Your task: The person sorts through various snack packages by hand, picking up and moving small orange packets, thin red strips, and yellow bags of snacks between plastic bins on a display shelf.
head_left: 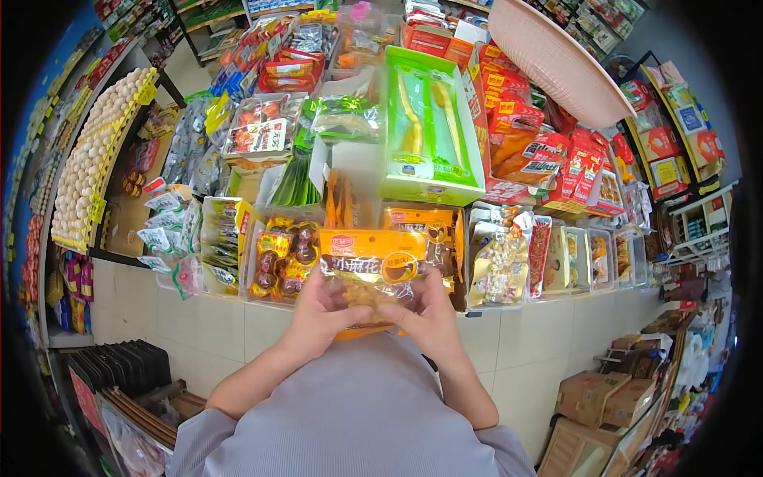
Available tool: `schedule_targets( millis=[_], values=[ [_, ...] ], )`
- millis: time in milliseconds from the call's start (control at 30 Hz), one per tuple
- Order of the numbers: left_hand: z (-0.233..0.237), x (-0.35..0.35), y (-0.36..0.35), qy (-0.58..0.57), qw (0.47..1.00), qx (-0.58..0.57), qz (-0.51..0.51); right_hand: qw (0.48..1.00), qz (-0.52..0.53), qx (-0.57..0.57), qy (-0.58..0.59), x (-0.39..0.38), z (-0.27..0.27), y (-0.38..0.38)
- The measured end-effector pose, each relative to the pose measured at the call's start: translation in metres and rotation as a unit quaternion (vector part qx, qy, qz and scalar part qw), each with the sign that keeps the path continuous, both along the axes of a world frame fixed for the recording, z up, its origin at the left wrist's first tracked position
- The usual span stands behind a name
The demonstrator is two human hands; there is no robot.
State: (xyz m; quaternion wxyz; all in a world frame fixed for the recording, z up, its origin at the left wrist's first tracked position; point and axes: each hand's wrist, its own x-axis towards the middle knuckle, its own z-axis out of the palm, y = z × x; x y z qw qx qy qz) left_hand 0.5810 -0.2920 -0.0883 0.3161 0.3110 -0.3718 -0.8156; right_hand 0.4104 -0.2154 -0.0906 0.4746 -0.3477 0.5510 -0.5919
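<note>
An orange snack bag with a clear lower part (369, 274) is held upright in front of my body. My left hand (322, 314) grips its left side, with the thumb across the front. On its right side my right hand (425, 314) holds it the same way. Behind the bag, similar orange packets (437, 238) stand in a box. A clear bin of brown and orange packets (284, 258) lies just left of the bag.
A green box with a clear window (433, 119) stands on the display behind. Red packets (517, 119) and a pink basket (564, 60) are at the right. Eggs (99, 159) fill a rack at the left. Cartons (592, 397) sit on the lower right.
</note>
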Motion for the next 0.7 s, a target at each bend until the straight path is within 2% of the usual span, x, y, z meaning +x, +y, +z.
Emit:
schedule_targets(
  millis=[133,233,333,433,533,633,700],
  values=[
    [0.003,0.000,0.002,-0.022,1.000,-0.008,0.002,0.988,0.078,0.130,-0.031,-0.014,0.011,0.006],
    [-0.001,0.000,0.000,-0.012,1.000,0.009,-0.014,0.978,0.079,0.083,-0.174,-0.013,-0.009,0.005],
    [-0.004,-0.002,0.000,0.002,1.000,0.011,-0.025,0.952,0.089,0.153,-0.250,-0.016,0.001,0.011],
    [0.002,-0.010,0.003,-0.022,0.999,-0.036,-0.017,0.970,0.068,0.063,-0.224,-0.014,-0.007,0.013],
    [0.003,-0.014,0.005,-0.051,0.996,-0.069,-0.019,0.990,0.045,0.100,-0.091,-0.013,0.004,0.016],
    [0.004,-0.016,0.008,-0.032,0.997,-0.061,-0.023,0.990,0.043,0.130,-0.034,-0.016,0.000,0.019],
    [-0.001,-0.012,0.006,-0.023,0.999,-0.022,-0.028,0.996,0.019,0.075,-0.038,-0.010,-0.004,0.022]
  ],
)
